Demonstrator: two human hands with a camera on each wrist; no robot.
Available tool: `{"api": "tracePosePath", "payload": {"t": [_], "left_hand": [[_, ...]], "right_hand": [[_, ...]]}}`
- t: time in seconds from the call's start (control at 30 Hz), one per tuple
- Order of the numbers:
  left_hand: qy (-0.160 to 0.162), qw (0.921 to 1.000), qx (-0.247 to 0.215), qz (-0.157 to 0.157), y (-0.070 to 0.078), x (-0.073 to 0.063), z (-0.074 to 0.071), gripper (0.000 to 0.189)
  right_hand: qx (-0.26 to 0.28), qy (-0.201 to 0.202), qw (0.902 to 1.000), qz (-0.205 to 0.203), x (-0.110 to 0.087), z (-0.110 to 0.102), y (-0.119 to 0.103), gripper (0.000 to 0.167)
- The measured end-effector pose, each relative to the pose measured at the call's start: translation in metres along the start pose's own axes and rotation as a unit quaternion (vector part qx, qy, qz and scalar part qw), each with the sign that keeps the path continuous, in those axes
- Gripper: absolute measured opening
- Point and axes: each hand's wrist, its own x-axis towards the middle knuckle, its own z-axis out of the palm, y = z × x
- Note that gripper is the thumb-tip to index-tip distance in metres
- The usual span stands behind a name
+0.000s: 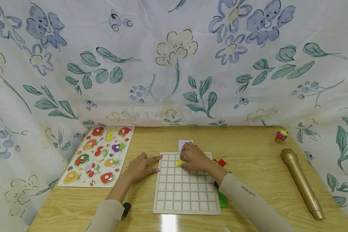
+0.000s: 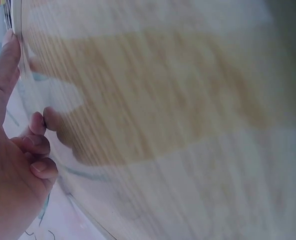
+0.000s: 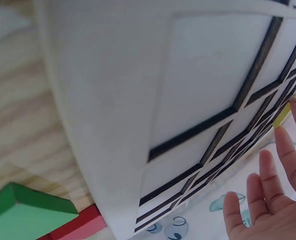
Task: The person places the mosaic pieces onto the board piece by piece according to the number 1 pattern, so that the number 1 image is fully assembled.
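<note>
Floral curtain (image 1: 177,48), white with blue and cream blooms and green leaves, behind a wood-grain table (image 1: 255,167). One yellow piece (image 1: 178,163), small, flat and bright, straight-edged where it shows, partly covered by fingers; located at the upper part of the white grid board (image 1: 187,196), near the third column from the left, second row from the far edge. Whether it sits down in its cell, cannot tell. Right hand (image 1: 195,158): thumb and forefinger narrowed, pinching the yellow piece. Left hand (image 1: 140,167): thumb and forefinger spread wide, tips at the board's left edge, the other fingers bent. Grid board: pale, round-cornered, ruled into square cells with dark-sided grooves, lying flat. Fruit board (image 1: 84,182), white, at left: watermelon, pineapple, grapes, cherries and other fruit across its face. Small printed card (image 1: 181,144), partly hidden, just beyond the grid board. Red pieces (image 1: 221,162) and a green piece (image 1: 222,199), beside its right edge. Gold microphone (image 1: 303,183), lying at far right; small red toy (image 1: 281,135) near the table's back corner.
</note>
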Motion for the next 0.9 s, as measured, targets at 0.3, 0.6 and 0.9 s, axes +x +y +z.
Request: {"api": "tracePosePath", "payload": {"t": [0.3, 0.6, 0.9], "left_hand": [[-0.001, 1.0000, -0.008, -0.006, 0.001, 0.000, -0.001, 0.055], [-0.005, 0.9999, -0.013, -0.007, 0.003, 0.001, 0.000, 0.055], [-0.008, 0.9997, -0.022, -0.009, 0.002, -0.001, -0.001, 0.054]], "right_hand": [[0.009, -0.005, 0.9999, -0.002, 0.001, 0.001, 0.000, 0.020], [0.029, -0.003, 0.9996, 0.005, -0.004, -0.007, 0.001, 0.025], [0.097, 0.055, 0.9934, 0.026, -0.023, -0.030, 0.014, 0.031]]}}
